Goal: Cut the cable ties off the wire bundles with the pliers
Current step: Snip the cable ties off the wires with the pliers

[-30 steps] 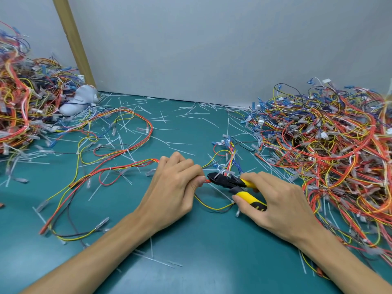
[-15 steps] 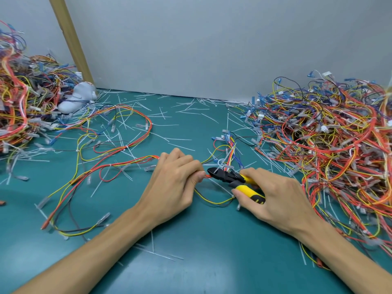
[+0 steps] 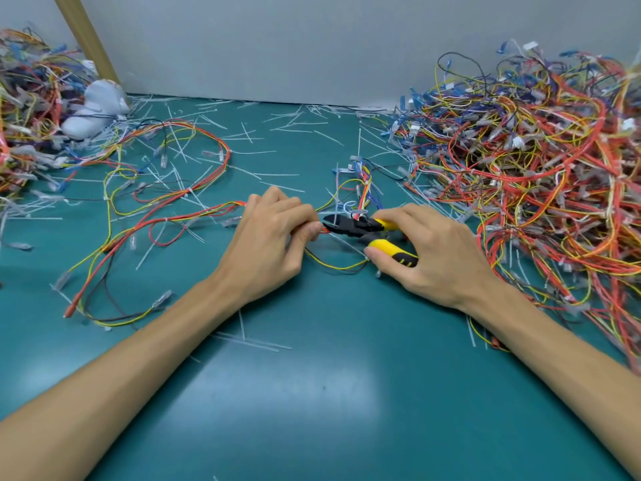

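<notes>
- Two hands worked close together on the tabletop (image 3: 312, 394): the left hand (image 3: 267, 244) pinched a wire bundle (image 3: 194, 216) with curled fingers, and the right hand (image 3: 437, 251) gripped the yellow-handled pliers (image 3: 353, 226).
- The pliers' black tip touched the bundle beside the left fingertips.
- A left heap (image 3: 27, 116) and a right heap (image 3: 537, 151) of wires flanked them.

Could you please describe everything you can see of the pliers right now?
The pliers have a black head and yellow handles with black grip patches. The handles stand spread apart, gripped by the right hand. They lie nearly level, low over the green mat, nose pointing left at the wires that the left hand pinches.
</notes>
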